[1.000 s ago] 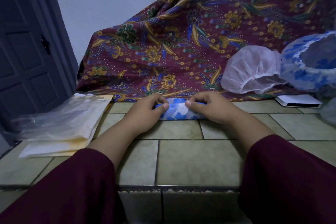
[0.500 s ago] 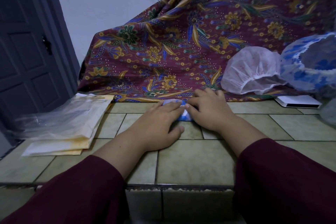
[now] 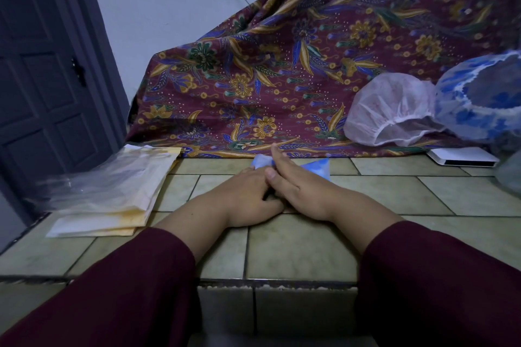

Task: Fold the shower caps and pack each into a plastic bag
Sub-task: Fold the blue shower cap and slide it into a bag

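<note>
Blue-white cap, seemingly folded, under hands

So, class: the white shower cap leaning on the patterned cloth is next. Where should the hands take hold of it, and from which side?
Take the white shower cap at its gathered elastic rim, coming from the front right. Its opening faces that way and the rim stands clear of the tiles, while the puffed dome would probably just collapse under a pinch.

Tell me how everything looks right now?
Left hand: flat, pressing the blue cap.
Right hand: flat, pressing it too.
Blue cap: folded small under both hands.
White cap: unfolded, puffy.
Blue patterned cap: unfolded.
Plastic bags: stacked flat, unused.
</note>
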